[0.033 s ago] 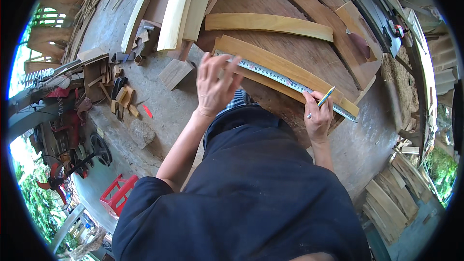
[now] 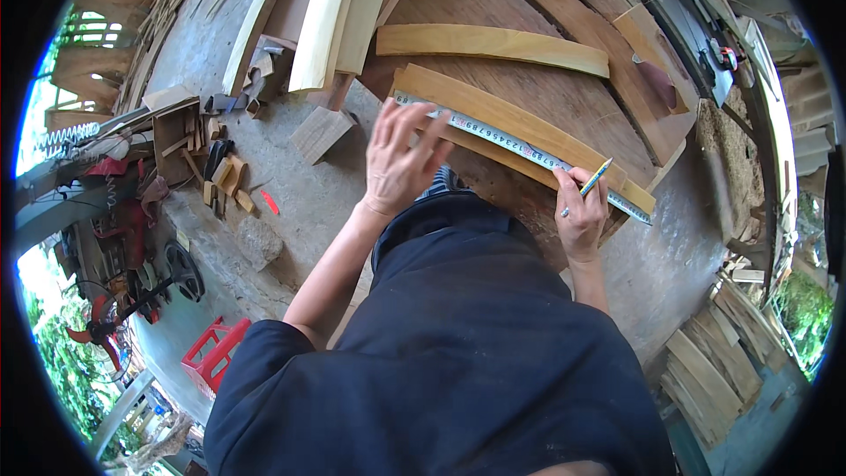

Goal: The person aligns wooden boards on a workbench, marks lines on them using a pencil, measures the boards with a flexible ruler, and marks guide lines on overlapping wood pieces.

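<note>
A pale tape measure blade (image 2: 498,138) is stretched along a yellowish wooden strip (image 2: 515,111), slanting down toward the right. A second narrow wooden edge (image 2: 498,159) shows along the blade's near side. My left hand (image 2: 398,159) is over the blade's left part, fingers stretched and a little apart; whether the fingertips touch it I cannot tell. Near the right end, my right hand (image 2: 582,219) holds a pencil (image 2: 597,175) between its fingers, point up and to the right. Its fingertips rest at the blade's near edge.
Beyond the strip lies another curved wooden piece (image 2: 493,42) on a wide brown board (image 2: 423,0). Pale planks (image 2: 328,18) reach in from the upper left. A wood block (image 2: 322,134), offcuts (image 2: 231,174) and a red crate (image 2: 216,354) are at the left.
My left hand has shifted slightly to the right along the tape measure blade. My right hand, with the pencil, stays in place.
</note>
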Demonstrator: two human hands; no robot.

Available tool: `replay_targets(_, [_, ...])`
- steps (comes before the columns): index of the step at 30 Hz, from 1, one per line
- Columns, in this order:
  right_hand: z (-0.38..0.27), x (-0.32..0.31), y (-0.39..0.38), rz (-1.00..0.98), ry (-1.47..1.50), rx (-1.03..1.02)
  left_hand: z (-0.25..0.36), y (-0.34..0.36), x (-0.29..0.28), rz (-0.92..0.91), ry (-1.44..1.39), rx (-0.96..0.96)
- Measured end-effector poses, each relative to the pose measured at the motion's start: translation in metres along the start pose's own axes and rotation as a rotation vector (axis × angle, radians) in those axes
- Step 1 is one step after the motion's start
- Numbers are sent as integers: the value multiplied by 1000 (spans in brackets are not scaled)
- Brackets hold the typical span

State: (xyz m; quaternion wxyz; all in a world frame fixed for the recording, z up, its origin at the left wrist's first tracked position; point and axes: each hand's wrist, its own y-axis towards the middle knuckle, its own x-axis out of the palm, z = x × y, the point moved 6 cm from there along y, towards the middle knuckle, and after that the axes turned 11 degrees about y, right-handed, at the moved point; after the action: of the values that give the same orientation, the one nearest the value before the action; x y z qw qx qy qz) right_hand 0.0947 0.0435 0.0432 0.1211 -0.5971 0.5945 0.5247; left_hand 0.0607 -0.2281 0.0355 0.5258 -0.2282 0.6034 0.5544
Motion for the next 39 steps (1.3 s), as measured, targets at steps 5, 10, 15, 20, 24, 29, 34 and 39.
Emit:
replay_targets(5, [1, 1, -1, -22, -2, 5, 8, -7, 10, -105, -109, -7])
replay_targets(10, [0, 0, -1, -7, -1, 9, 8, -3, 12, -95, -92, -6])
replay_targets(15, [3, -1, -2, -7, -2, 14, 9, -4, 14, -109, -83, -10])
replay_targets(20, [3, -2, -1, -6, -8, 17, 9, -5, 15, -116, -85, -22])
replay_targets(24, [2, -3, -1, 1, -7, 18, 9, -3, 14, -102, -84, -26])
replay_targets(29, [2, 1, -1, -5, 44, 58, 8, -3, 14, -103, -73, -49])
replay_targets(34, [5, -3, 0, -8, 48, 63, 9, -1, 14, -113, -66, -40])
replay_targets(39, [12, -12, 10, -46, 277, 252, 10, -3, 14, -96, -72, -68])
